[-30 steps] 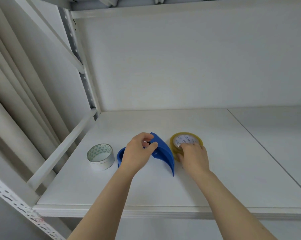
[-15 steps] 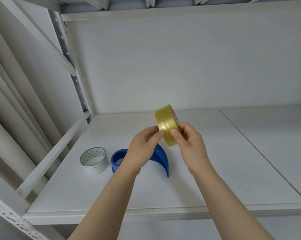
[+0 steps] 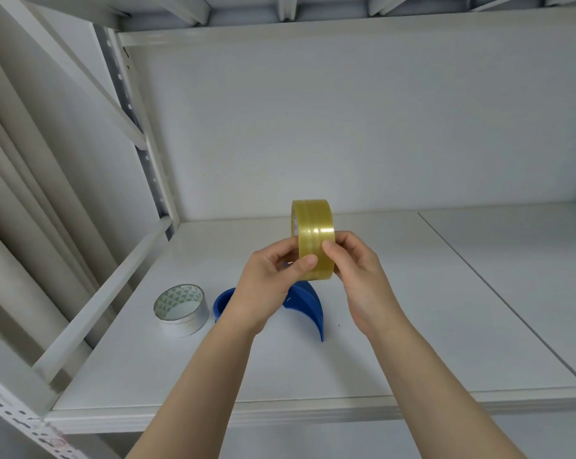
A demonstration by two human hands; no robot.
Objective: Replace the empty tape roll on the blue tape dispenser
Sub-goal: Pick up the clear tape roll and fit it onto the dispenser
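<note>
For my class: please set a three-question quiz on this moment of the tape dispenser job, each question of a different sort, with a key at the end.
1. True or false: the yellow tape roll lies flat on the shelf.
2. Which thing stands furthest to the left on the shelf? A) the blue tape dispenser B) the empty white roll C) the yellow tape roll
3. Fill in: the yellow tape roll is held on edge by ____ hands.

Key
1. False: the left hand and right hand hold it in the air above the dispenser.
2. B
3. both
</note>
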